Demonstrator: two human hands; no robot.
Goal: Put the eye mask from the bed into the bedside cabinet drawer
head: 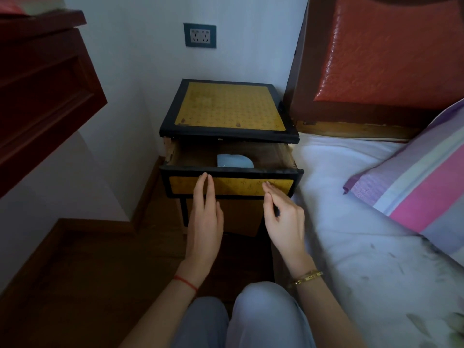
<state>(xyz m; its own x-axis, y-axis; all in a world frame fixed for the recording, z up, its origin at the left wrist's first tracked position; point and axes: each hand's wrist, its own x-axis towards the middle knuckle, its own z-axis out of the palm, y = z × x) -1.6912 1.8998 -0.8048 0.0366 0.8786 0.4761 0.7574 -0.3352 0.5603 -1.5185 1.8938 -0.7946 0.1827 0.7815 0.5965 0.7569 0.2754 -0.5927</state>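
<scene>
The pale blue eye mask (234, 161) lies inside the pulled-out drawer (241, 186) of the bedside cabinet (229, 109), which has a yellow top and black edges. My left hand (206, 214) is flat with fingers straight, its fingertips touching the left part of the drawer front. My right hand (282, 217) is at the right part of the drawer front, fingers loosely bent, fingertips on or just at the yellow panel. Neither hand holds anything.
The bed (364, 222) with a white sheet lies right of the cabinet, with a striped pillow (421, 182) and a red padded headboard (386, 54). A dark red wooden cupboard (37, 91) juts in at upper left. My knees (251, 317) are below, over a wooden floor.
</scene>
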